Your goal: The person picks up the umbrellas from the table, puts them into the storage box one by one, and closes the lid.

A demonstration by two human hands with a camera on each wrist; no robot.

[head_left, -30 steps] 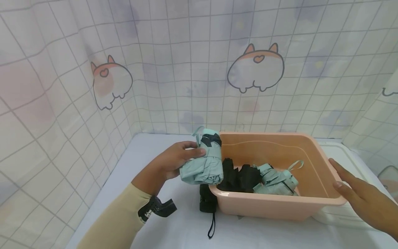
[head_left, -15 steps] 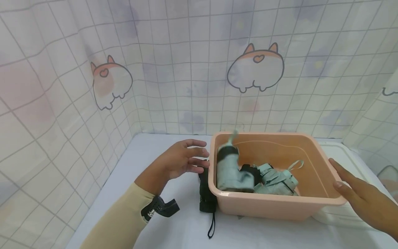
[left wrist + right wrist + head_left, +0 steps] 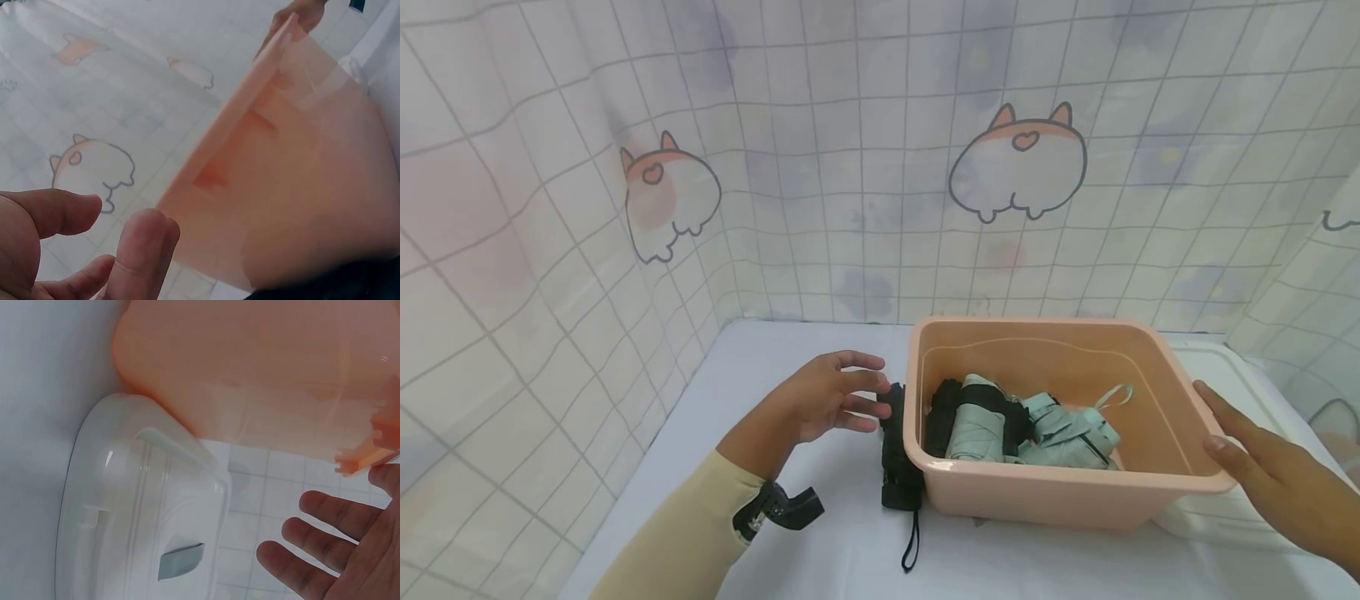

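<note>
The left hand (image 3: 831, 400), empty, spreads its fingers near the black umbrella (image 3: 899, 462) beside the tub (image 3: 1060, 504), contact unclear. The right hand (image 3: 1273, 462) lays straight fingers against the rim (image 3: 1037, 472), seemingly steadying the tub; green umbrellas (image 3: 977, 433) lie inside.

Head view: right edge crops right hand (image 3: 1281, 475); front wall of pink bin (image 3: 1075, 503) hides bases of green bundles (image 3: 977, 432). Left wrist view: dark shape (image 3: 344, 282) is blurred, unidentifiable.

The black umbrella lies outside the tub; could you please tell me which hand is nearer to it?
Left: the left hand is close beside the far end of the black umbrella, while the right hand is across the tub, at its opposite side.
</note>
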